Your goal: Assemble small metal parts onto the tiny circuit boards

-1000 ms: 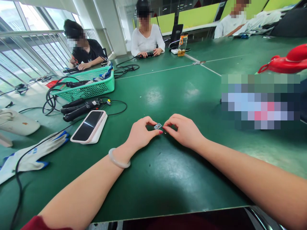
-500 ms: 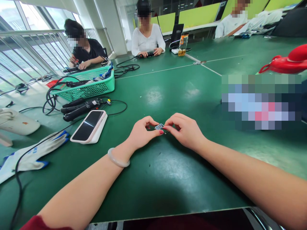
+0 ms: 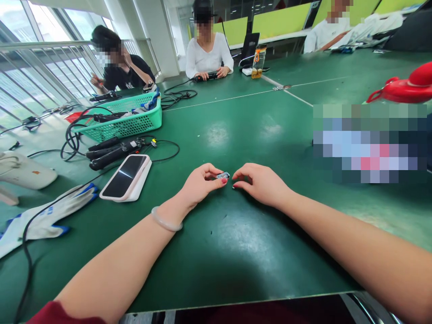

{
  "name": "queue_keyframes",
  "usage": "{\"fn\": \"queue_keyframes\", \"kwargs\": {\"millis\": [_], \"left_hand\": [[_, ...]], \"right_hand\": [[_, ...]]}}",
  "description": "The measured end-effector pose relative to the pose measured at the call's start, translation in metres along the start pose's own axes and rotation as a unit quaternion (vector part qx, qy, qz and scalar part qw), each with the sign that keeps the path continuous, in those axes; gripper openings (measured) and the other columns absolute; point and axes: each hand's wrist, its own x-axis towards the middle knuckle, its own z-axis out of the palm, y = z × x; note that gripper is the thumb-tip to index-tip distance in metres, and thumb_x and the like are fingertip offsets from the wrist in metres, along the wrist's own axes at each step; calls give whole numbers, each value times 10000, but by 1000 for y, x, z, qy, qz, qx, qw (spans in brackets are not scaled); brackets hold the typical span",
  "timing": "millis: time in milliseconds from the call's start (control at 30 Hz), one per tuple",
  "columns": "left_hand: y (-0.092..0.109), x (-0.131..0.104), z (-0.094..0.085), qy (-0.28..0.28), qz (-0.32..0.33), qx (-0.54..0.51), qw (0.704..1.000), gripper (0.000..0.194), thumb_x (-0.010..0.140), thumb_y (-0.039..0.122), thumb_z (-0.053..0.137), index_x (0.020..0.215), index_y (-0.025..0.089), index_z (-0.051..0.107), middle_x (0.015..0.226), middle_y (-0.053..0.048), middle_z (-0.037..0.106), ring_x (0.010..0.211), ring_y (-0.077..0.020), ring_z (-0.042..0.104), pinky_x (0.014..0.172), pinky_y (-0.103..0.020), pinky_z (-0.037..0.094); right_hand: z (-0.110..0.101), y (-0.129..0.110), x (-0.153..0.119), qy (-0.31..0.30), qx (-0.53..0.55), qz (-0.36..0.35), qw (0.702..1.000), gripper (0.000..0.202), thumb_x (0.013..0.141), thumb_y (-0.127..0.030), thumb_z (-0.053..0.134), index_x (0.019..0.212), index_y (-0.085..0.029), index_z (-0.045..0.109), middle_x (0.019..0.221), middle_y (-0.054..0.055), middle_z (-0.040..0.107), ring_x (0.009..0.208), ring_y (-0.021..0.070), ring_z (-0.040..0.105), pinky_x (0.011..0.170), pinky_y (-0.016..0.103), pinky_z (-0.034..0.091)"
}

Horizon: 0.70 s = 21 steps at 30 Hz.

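Green bench (image 3: 216, 261) is below; the left hand (image 3: 199, 185) pinches a small piece (image 3: 223, 175), the right hand (image 3: 265, 183) nearby has parted fingers (image 3: 242, 172).

Tabletop (image 3: 216, 247): glossy green, pale seam lines meeting near top centre, glare patches mid-frame. On it: white glove (image 3: 42, 222) with blue trim, left, black cable (image 3: 29, 258) running over it and down to lower left. Phone (image 3: 126, 176), screen up, pale case, left of centre. Black tools (image 3: 118, 153) just above the phone. Green mesh basket (image 3: 135, 126), upper left. Bottle (image 3: 258, 65), orange strap, upright, top centre.
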Motion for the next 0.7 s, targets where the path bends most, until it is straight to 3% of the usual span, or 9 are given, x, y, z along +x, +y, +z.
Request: {"fn": "queue_keyframes", "kwargs": {"millis": [167,700], "left_hand": [[-2,1,-1,-11,-6,16,1000,304,595,257,780,763,141,554,810,-26,678,737,-110,603,756,-285,450],[0,0,-2,-41,-16,86,995,312,611,277,771,803,134,571,795,-27,667,698,-103,590,701,-271,443]], "right_hand": [[1,0,0,-68,-36,4,997,86,816,-254,585,769,-220,649,763,2,621,690,143,552,626,267,399],[3,3,6,-52,-20,-5,998,163,860,-306,537,803,-213,658,803,17,640,726,147,567,653,265,403]]}}
